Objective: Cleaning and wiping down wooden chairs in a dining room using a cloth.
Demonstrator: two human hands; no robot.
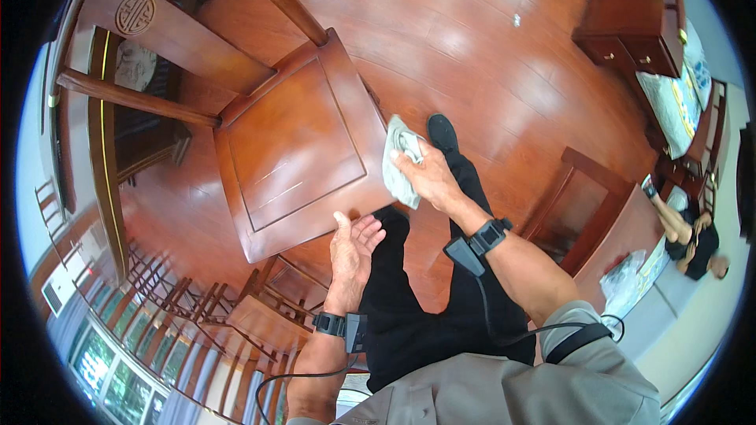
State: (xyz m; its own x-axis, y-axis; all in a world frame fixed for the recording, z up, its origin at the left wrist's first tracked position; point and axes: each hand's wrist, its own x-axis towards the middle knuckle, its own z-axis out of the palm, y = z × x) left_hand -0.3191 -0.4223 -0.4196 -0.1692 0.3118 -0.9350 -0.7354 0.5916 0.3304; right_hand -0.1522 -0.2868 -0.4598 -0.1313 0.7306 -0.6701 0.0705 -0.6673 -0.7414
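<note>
A wooden chair [295, 141] with a carved round emblem on its back splat stands before me, its seat panel glossy. My right hand [428, 174] grips a pale cloth [401, 159] against the seat's right edge, near the front corner. Beside the front edge of the seat, my left hand [354, 248] is held with palm turned up and fingers apart, holding nothing; whether its fingertips touch the wood I cannot tell. Each wrist wears a black strap with a small device and a cable.
More wooden chairs [269, 319] stand at the lower left. A dark wooden cabinet [626, 18] is at the upper right. A wooden piece with a flat top [620, 230] stands at right, with a plastic bag [623, 277] nearby. Another person [697, 242] sits at far right.
</note>
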